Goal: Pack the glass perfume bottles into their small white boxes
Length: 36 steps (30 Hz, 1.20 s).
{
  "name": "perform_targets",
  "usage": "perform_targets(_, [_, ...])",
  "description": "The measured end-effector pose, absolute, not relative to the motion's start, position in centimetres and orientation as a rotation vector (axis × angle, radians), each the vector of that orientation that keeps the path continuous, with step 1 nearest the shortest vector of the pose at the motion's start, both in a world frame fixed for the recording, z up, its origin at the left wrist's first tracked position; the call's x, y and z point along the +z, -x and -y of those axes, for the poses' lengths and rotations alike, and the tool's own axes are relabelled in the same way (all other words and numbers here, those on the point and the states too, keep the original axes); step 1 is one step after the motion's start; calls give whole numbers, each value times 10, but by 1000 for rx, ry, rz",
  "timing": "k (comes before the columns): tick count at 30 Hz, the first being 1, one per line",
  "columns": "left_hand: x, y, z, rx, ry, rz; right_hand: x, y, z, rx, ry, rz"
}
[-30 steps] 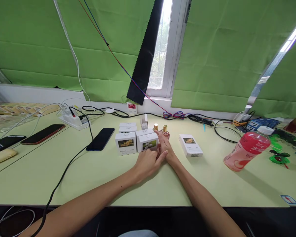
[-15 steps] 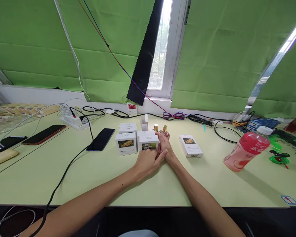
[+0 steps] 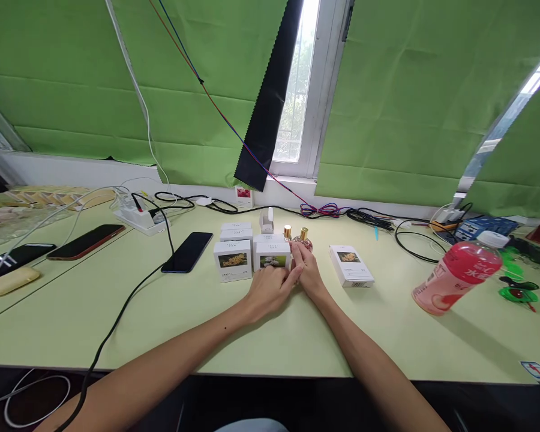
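Risks, left to right. Black cable runs over the near edge of the bench at lower left and crosses the left forearm; a snag there could tug it across the phone.

Center: yellow-flower box stands just beside the front white box; a sideways shove on one could nudge the other, plus the boxes behind.

Front white box is mid-frame, at the hands. Left hand: fingers bent against its front face, covering the lower part. Right hand: fingers straight, together, along its right side. Can't tell if either grips. Main hazard: right fingertips sit right by the gold-capped bottles; a careless swing right could tip them, and they look like glass. Lying box is clear of the hands, low risk.

Labels, left to right: yellow-flower box has a floral photo, small print unreadable. Front box: pale-flower photo, spaced brand line on top too small to read. Lying box: yellow-flower photo, probable barcode on near end. Drink bottle, right: red label, 水 and a "C" legible, rest turned away. Sticker, lower right: red mark, blue border.
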<state>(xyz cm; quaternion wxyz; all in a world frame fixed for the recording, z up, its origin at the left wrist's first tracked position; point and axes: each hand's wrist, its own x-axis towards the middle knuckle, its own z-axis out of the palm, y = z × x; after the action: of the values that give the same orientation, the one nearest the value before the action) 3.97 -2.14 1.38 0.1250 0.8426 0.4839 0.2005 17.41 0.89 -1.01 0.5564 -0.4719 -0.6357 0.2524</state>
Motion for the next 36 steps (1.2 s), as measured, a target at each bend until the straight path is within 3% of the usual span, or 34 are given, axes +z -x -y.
perform_targets(18, [15, -35, 10, 692, -2359, -1438, -3, -170, 4, -28, 1734, 1933])
perform_targets(36, [15, -33, 12, 705, -2357, -1416, 5, -173, 7, -57, 1854, 1990])
